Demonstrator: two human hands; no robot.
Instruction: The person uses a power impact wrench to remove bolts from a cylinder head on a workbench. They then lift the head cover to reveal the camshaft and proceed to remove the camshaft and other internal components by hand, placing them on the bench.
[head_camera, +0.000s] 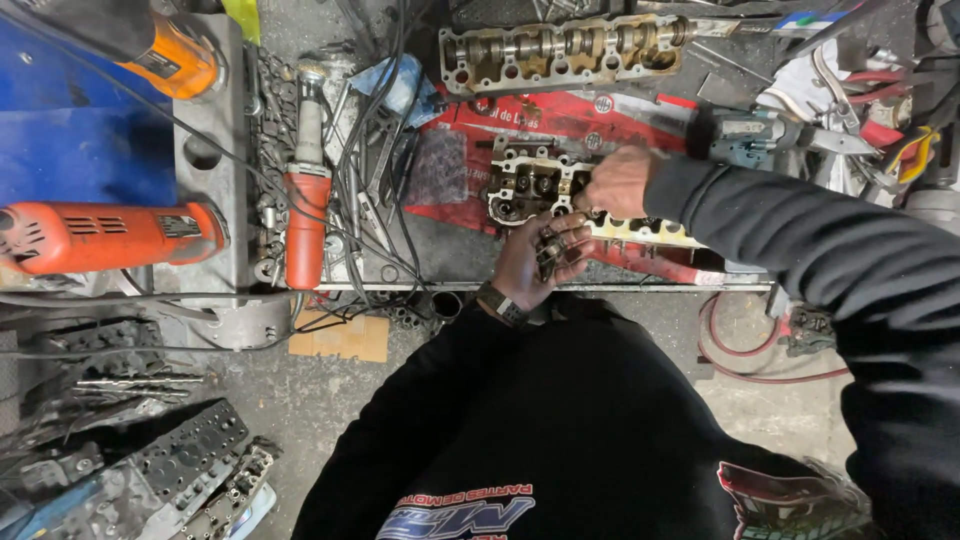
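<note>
Resting mid-worktop, the cylinder head (540, 190) looks heavy, rigid and oily, best gripped by its ends; right hand (620, 180) fingers pinch something at its top, while left hand (535, 260) cups small metal parts (552, 250).

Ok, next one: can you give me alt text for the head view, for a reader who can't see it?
A person in a black sweatshirt works at a cluttered bench: the right hand reaches onto a cylinder head while the left hand, palm up, holds small metal parts. Two orange power tools and tangled cables lie to the left.
</note>
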